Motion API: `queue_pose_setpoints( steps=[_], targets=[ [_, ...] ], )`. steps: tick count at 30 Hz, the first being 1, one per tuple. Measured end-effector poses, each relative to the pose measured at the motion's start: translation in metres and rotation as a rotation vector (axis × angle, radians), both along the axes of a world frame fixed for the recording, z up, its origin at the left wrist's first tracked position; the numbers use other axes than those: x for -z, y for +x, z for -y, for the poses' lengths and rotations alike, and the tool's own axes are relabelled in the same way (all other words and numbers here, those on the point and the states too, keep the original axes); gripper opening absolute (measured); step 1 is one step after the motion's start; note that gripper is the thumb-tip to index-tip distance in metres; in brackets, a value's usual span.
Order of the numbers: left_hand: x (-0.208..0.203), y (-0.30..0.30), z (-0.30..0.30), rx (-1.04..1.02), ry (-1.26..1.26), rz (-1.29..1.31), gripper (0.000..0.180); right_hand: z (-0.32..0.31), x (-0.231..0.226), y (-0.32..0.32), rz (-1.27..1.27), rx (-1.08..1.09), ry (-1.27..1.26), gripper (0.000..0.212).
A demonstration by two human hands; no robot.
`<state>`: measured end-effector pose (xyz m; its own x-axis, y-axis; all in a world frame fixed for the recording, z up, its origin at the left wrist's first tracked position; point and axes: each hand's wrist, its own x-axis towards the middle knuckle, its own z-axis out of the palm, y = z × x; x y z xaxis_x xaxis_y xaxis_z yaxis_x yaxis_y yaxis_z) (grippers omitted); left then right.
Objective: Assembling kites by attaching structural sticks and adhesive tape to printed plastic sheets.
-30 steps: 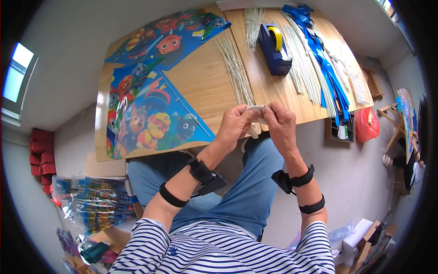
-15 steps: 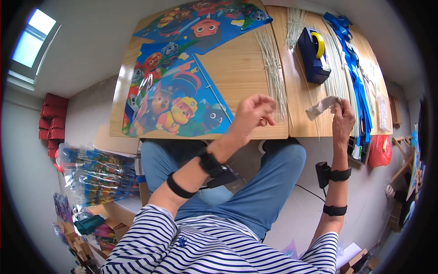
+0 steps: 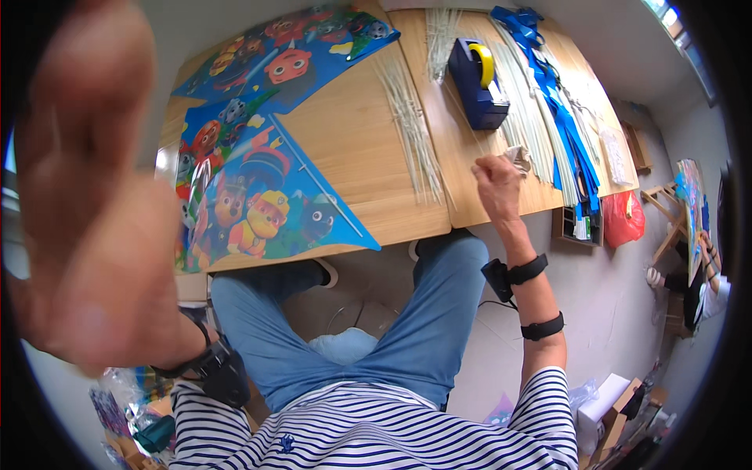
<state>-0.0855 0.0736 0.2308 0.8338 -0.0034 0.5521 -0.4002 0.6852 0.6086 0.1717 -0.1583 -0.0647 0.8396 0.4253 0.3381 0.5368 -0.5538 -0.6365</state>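
Seemingly crumpled whitish scrap, pinched in right hand, over wooden table

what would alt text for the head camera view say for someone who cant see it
A seated person's left hand is raised close to the camera, blurred and open, while the right hand rests closed on a crumpled pale scrap at the edge of a wooden table. On the table lie cartoon kites, thin white rods, a blue tape dispenser and blue ribbons.

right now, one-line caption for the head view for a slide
Left hand raised blurred near the camera, right hand gripping a crumpled scrap by the tape dispenser and kites.
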Motion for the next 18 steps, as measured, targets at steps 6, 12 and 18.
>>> queue_pose_setpoints(
  steps=[6,12,18],
  targets=[
    [0.012,0.003,0.003,0.081,-0.047,0.034,0.043,-0.004,-0.016,0.0,-0.219,-0.02,0.183,0.018],
    [0.023,0.006,-0.002,0.158,-0.087,0.067,0.033,-0.005,-0.056,0.006,-0.28,-0.045,0.276,0.025],
    [0.039,0.001,0.004,0.212,-0.125,0.053,0.023,-0.004,-0.119,-0.033,-0.432,-0.275,0.542,0.032]
  ],
)
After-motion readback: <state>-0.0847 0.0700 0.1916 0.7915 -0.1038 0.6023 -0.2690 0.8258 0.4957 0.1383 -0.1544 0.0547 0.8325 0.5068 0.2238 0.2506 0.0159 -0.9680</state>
